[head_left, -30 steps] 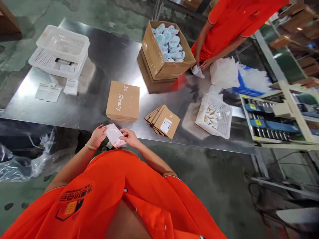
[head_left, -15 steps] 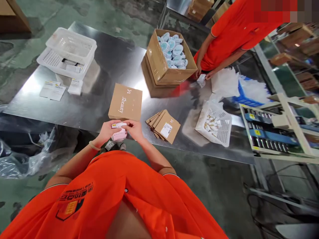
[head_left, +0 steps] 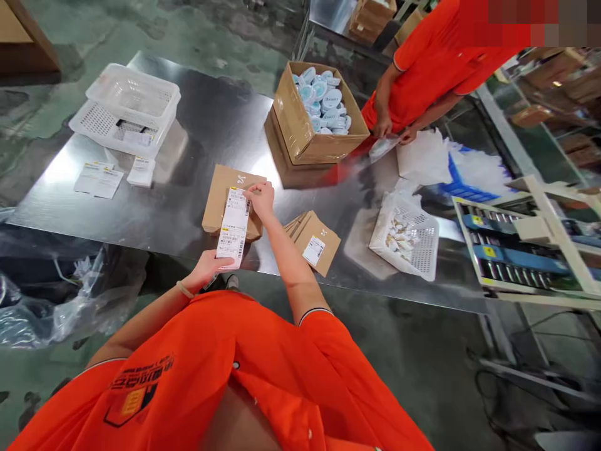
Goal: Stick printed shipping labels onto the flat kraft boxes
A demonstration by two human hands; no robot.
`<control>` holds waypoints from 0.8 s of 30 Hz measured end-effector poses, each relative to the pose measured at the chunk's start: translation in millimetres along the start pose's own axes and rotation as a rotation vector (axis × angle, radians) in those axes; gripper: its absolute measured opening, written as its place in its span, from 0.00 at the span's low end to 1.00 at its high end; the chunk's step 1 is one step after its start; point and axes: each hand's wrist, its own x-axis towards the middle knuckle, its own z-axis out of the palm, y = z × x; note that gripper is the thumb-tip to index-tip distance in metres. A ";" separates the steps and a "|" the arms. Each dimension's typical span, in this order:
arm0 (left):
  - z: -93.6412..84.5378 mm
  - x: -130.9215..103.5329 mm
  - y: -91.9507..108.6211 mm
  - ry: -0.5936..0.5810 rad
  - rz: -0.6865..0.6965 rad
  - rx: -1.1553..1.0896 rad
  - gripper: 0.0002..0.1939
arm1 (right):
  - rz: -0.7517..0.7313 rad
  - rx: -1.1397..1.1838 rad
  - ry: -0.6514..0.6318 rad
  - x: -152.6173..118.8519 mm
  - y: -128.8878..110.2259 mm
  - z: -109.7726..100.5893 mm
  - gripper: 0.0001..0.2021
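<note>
Paper, a long printed label strip (head_left: 233, 229) (thin, floppy, best gripped at its ends), stretched above a brown box (head_left: 228, 199) on the steel worktop (head_left: 188, 134): right hand (head_left: 261, 196) pinched the 12 o'clock end, left hand (head_left: 209, 265) the 6 o'clock end.

We see white baskets (head_left: 126, 106) at the steel table's (head_left: 197, 119) far left, a carton of blue tubs (head_left: 319, 113), kraft envelopes (head_left: 313, 241), and a co-worker's hands (head_left: 394, 130).
</note>
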 end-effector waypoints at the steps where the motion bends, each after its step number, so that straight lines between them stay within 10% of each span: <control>1: -2.6 3.3 -4.8 0.006 -0.007 0.014 0.33 | 0.011 -0.043 -0.016 4.6 1.0 4.5 0.04; 8: -58.9 11.0 -48.5 0.043 0.037 0.354 0.29 | -0.118 -0.283 0.054 -22.8 -8.1 14.8 0.28; 11: -75.7 3.3 -46.6 0.077 0.210 0.399 0.31 | -0.359 -0.374 -0.164 -53.5 -19.7 26.9 0.31; 16: -60.5 4.8 -0.3 0.215 0.485 0.557 0.27 | -0.412 -0.505 -0.416 -63.7 -23.6 43.2 0.42; 24: -28.9 25.1 48.8 0.349 0.401 0.874 0.41 | 0.084 -0.353 0.012 -33.4 49.6 -16.6 0.27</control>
